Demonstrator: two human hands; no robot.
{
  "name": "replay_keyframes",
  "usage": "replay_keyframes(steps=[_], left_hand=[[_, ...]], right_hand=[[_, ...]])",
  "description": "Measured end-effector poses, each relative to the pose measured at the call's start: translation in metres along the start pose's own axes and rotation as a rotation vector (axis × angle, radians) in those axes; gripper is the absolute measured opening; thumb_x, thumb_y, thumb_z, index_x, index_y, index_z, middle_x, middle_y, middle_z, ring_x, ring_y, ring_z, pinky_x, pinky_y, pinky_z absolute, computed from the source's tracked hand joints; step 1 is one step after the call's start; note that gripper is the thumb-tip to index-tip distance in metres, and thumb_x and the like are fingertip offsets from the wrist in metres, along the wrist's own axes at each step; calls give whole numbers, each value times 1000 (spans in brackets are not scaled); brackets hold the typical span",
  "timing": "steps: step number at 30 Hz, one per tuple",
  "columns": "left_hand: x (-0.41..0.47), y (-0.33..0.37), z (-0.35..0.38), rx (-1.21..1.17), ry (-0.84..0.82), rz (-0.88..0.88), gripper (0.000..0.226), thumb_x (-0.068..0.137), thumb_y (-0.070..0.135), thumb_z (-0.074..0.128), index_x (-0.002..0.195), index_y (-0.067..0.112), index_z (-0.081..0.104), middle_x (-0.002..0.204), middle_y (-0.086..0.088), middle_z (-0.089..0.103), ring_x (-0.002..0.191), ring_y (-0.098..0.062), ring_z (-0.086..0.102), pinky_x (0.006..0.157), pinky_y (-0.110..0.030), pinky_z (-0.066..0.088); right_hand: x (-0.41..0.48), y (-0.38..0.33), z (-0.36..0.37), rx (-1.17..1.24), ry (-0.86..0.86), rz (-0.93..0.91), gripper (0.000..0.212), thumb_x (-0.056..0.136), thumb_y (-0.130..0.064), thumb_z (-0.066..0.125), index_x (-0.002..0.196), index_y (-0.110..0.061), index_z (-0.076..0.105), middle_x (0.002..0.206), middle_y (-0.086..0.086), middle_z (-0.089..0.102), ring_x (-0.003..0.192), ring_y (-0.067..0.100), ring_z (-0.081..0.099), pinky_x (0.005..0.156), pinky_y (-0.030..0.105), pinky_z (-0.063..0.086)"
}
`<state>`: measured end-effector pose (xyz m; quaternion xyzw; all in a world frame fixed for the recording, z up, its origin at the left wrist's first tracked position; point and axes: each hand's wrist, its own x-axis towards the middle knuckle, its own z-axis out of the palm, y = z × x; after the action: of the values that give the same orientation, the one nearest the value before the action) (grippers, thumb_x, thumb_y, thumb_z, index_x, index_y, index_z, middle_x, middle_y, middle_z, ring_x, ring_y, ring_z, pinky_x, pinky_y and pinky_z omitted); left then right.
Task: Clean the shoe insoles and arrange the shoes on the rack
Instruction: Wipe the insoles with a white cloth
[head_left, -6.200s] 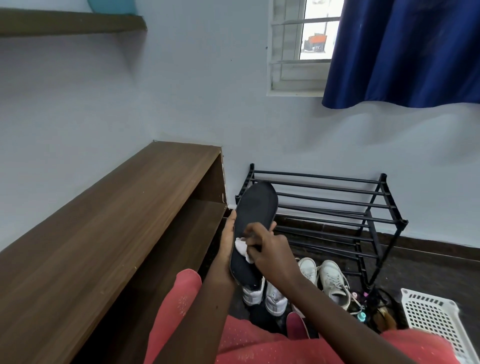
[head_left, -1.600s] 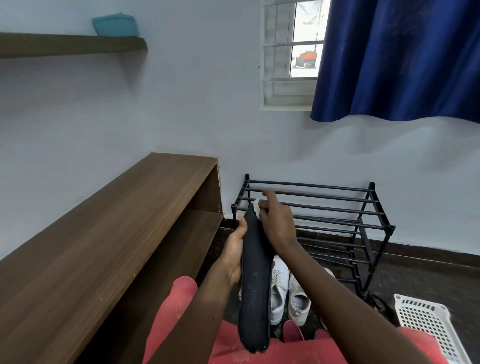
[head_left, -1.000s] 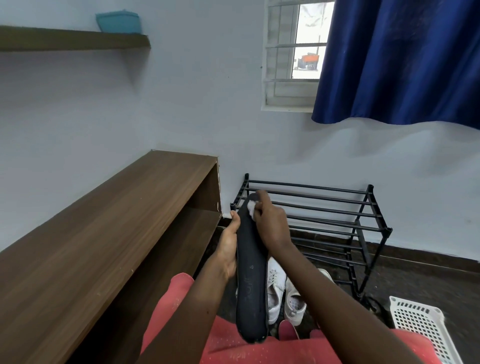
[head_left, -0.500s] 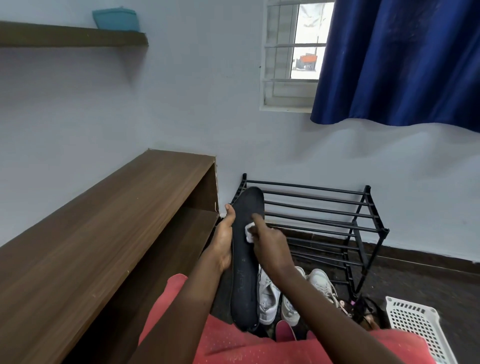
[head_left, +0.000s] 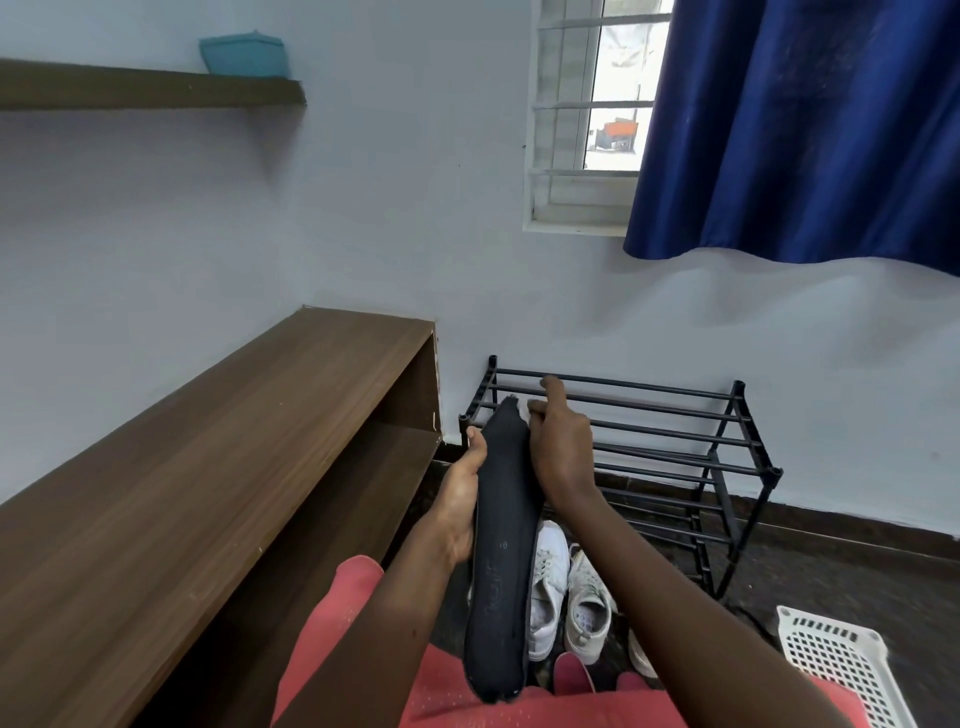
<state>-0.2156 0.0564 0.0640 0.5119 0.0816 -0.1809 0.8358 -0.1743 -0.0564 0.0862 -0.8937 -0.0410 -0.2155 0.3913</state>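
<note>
My left hand (head_left: 462, 499) grips the black insole (head_left: 498, 571) along its left edge, near end over my lap. My right hand (head_left: 561, 452) pinches a white cloth (head_left: 533, 405) at its far tip. White sneakers (head_left: 569, 592) lie beneath, the rack (head_left: 649, 431) beyond.

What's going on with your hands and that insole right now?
Left hand grips insole. Right hand pinches cloth at its tip. White shoes on floor, not racked.

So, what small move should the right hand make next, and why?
Probably wipe down the insole toward its near end. The right hand pinches the cloth at the far tip, the left hand grips the edge, and most of the surface lies below the cloth.
</note>
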Motion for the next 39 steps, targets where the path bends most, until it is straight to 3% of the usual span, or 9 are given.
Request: replay_keyframes(steps=[5, 11, 14, 18, 21, 25, 31, 35, 39], left_hand=[[3, -3, -6, -38, -5, -20, 71, 92, 63, 29, 120, 7, 62, 105, -18, 70, 88, -27, 70, 72, -35, 57], [5, 4, -7, -159, -55, -17, 73, 87, 68, 36, 115, 8, 67, 109, -19, 67, 99, -30, 65, 87, -39, 51], [4, 6, -11, -178, -105, 2, 62, 90, 56, 42, 122, 8, 63, 113, -17, 66, 99, -27, 65, 85, -36, 53], [3, 4, -10, -187, -106, 13, 46, 93, 42, 44, 111, 6, 67, 98, -13, 71, 82, -23, 69, 71, -31, 56], [4, 4, -6, -234, -83, 34, 42, 89, 40, 49, 103, 7, 71, 94, -12, 71, 82, -23, 69, 75, -32, 53], [6, 9, -6, -263, -53, 33, 55, 89, 49, 49, 121, 6, 62, 102, -13, 68, 93, -26, 66, 84, -35, 52], [12, 5, -10, -329, 8, 38, 89, 75, 70, 48, 137, 6, 48, 140, -17, 47, 130, -30, 46, 114, -40, 29], [12, 0, -8, -289, -27, 41, 80, 81, 70, 39, 130, 9, 56, 119, -13, 62, 118, -25, 55, 103, -36, 42], [11, -2, -6, -163, -60, -3, 77, 86, 72, 26, 120, 13, 63, 109, -14, 69, 102, -23, 65, 84, -35, 50]], right_hand=[[-25, 4, 4, 107, -2, 25, 35, 91, -4, 49, 126, -7, 46, 108, 13, 68, 99, 30, 64, 78, 32, 49], [-46, -8, 14, 15, -61, -91, 40, 95, -10, 46, 135, -12, 42, 99, 19, 69, 88, 36, 65, 70, 36, 49], [-29, -8, 7, 74, 66, 7, 32, 95, -7, 45, 127, -7, 45, 97, 17, 69, 87, 33, 65, 67, 32, 46], [-13, -15, 9, 104, 120, 162, 29, 92, -1, 42, 121, -6, 44, 94, 15, 67, 81, 29, 60, 66, 31, 44], [-18, -24, 16, 118, 99, 148, 26, 93, -4, 42, 117, -8, 51, 84, 11, 64, 75, 26, 59, 64, 30, 43], [-31, -25, 24, 147, 58, 17, 17, 92, -5, 46, 95, -3, 63, 77, 11, 66, 72, 23, 62, 64, 31, 44], [-41, -21, 38, 55, -66, -225, 23, 93, -7, 47, 96, -13, 69, 94, -6, 68, 80, 7, 61, 73, 21, 44], [-26, -12, 35, -54, -29, -326, 19, 87, -6, 52, 94, -7, 69, 98, 2, 69, 84, 18, 65, 69, 26, 47], [-9, -6, 32, -123, 41, -223, 19, 89, -3, 50, 100, -3, 66, 106, 8, 66, 95, 26, 62, 74, 31, 47]])
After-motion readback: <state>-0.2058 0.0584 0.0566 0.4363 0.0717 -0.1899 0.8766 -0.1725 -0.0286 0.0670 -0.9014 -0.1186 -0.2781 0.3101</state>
